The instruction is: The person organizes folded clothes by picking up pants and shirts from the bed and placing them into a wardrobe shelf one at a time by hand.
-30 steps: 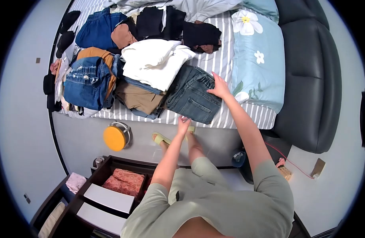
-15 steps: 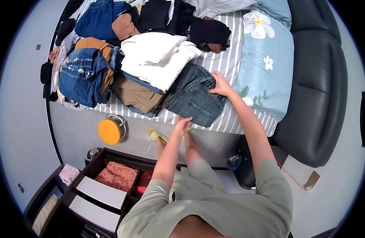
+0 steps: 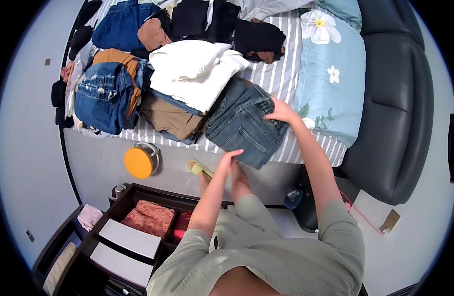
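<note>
Jeans point(image 3: 249, 123), faded dark blue and folded into a compact bundle, lie at the near edge of the bed point(image 3: 279, 76), toward its headboard end, with the lower corner reaching out past that edge. The right hand point(image 3: 283, 111) is clamped on the waistband side, its thumb on top and the other fingers mostly hidden by the denim. The left hand point(image 3: 229, 160) is at the lower edge, just off the bed, partly open, its thumb laid over the cloth; whether its hidden fingers press from beneath cannot be told.

Compared with the earlier frames, the bundle has turned slightly and come further over the bed's edge, and the left thumb now shows on top of it. The denim looks a little creased, with a stitched pocket facing up and gathered folds near the waistband.

Farther along the bed, touching the jeans, a white garment point(image 3: 192, 69) rests on folded denim, beside brown trousers point(image 3: 170, 116). Toward the bed's foot sit blue distressed denim point(image 3: 101, 98) and an orange-brown garment point(image 3: 119, 58). A blue floral pillow point(image 3: 333, 98) lies at the headboard end. On the floor beside the bed stands a yellow-topped stool point(image 3: 138, 163).
</note>
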Motion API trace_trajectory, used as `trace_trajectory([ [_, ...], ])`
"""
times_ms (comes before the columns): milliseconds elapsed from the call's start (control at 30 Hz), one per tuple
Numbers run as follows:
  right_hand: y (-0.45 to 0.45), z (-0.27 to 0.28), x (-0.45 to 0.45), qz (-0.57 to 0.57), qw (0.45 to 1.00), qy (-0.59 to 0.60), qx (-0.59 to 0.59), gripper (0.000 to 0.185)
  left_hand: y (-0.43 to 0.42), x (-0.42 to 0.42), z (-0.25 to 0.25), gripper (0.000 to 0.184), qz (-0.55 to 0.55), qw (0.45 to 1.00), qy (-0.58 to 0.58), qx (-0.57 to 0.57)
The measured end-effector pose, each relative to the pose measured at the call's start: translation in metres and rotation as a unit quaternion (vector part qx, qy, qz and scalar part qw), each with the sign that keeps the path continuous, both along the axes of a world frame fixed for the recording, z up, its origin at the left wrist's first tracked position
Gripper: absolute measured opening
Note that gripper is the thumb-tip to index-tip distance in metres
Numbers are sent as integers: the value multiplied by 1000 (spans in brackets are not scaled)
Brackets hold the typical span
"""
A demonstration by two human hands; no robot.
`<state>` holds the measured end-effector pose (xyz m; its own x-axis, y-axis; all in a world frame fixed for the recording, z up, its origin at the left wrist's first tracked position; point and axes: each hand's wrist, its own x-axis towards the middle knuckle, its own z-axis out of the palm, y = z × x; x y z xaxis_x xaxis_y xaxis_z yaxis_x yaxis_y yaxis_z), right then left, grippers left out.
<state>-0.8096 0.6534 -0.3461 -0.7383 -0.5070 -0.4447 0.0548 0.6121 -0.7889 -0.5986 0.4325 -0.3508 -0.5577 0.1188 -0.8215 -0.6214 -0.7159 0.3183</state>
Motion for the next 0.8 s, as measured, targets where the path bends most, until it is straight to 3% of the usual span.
trace_trajectory([
  [100,10,42,37,-64,995,-50,-61,69,-10,9,33,51,32,997,-32,55],
  [200,29,46,86,-170,978,-98,-76,83,-15,17,58,52,28,997,-39,57],
  [300,30,67,130,-267,954,-42,-131,87,-21,25,74,54,20,996,-60,65],
  [333,29,75,140,-299,936,-105,-157,82,-24,25,80,54,16,996,-67,64],
  [400,33,89,156,-354,883,-231,-204,74,-33,26,94,54,-13,996,-62,66],
  [500,40,99,178,-491,723,-444,-199,61,-47,28,115,49,-46,996,-44,55],
  [600,25,130,190,-497,753,-389,-187,55,-63,26,141,48,-45,997,-44,53],
  [733,4,155,192,-424,794,-375,-220,56,-84,25,186,54,-4,999,-14,48],
  [800,-13,174,190,-436,780,-379,-239,56,-98,28,199,56,9,999,25,44],
])
